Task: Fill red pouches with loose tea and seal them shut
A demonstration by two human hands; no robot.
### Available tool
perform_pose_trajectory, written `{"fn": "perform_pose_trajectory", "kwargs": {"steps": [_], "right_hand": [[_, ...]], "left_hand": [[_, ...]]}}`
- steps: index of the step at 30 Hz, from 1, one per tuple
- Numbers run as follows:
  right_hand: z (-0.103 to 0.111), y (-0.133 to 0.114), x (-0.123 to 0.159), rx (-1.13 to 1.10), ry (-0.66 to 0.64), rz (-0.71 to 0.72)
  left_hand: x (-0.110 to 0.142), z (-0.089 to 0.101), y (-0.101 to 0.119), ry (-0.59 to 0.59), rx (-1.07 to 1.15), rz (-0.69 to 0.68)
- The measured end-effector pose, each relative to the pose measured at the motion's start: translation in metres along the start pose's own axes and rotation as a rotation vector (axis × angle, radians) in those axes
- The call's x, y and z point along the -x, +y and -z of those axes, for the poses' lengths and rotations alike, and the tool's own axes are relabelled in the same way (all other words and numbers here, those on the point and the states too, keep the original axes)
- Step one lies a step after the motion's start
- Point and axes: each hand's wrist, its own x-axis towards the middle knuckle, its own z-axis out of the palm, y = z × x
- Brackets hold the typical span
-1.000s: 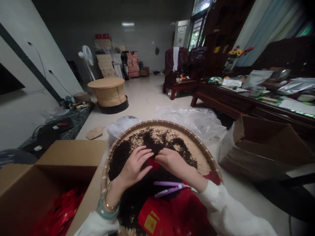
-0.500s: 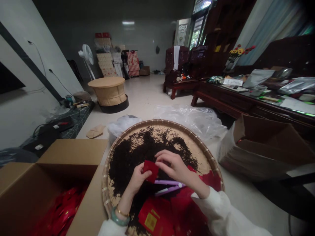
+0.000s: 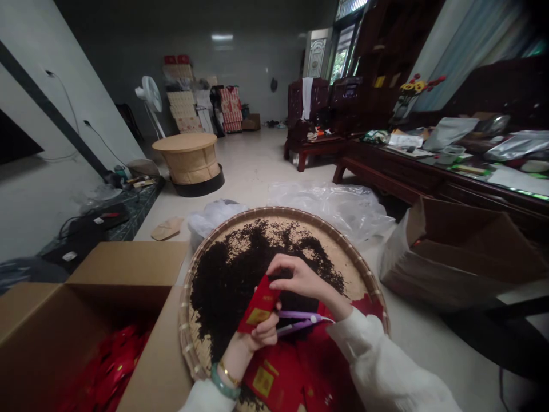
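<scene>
My left hand (image 3: 262, 333) is wrapped round a small red packet (image 3: 260, 306) with a gold label, tilted up above the tray. At its top end, my right hand (image 3: 295, 280) pinches the packet's corner between thumb and fingers. Just behind my left hand lies a purple hinged clamp (image 3: 300, 323) like a small hair straightener, its arms apart. Several flat red packets (image 3: 278, 377) are piled under it on the near side of the round bamboo tray (image 3: 185, 320). Dark loose leaves, like dry tea (image 3: 231, 269), cover much of the tray.
At the left stands an open cardboard box (image 3: 150, 355) with many red packets (image 3: 114, 366) inside. Another open carton (image 3: 398, 257) is to the right. Clear plastic sheeting (image 3: 330, 203) lies beyond the tray. A dark wooden table (image 3: 394, 177) and a round wooden-topped stool (image 3: 186, 143) stand farther off.
The packet has turned in my left hand, so its gold-labelled face now shows lengthwise. My left hand has moved slightly right and nearer; my right hand has closed on the packet's top end.
</scene>
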Motion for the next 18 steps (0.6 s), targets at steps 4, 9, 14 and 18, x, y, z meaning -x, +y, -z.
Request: {"fn": "perform_pose_trajectory", "kwargs": {"steps": [4, 9, 14, 18], "right_hand": [[-0.009, 0.005, 0.004, 0.105, 0.139, 0.028], [-0.014, 0.010, 0.005, 0.199, 0.124, 0.045], [-0.008, 0.022, 0.008, 0.192, 0.245, -0.119], [-0.008, 0.028, 0.011, 0.154, 0.262, -0.202]], "left_hand": [[0.002, 0.003, -0.004, 0.031, 0.078, -0.066], [-0.001, -0.009, 0.001, 0.171, 0.065, -0.073], [0.004, -0.021, 0.007, 0.482, -0.163, -0.288], [0.011, -0.015, 0.005, 0.753, -0.547, -0.373]]}}
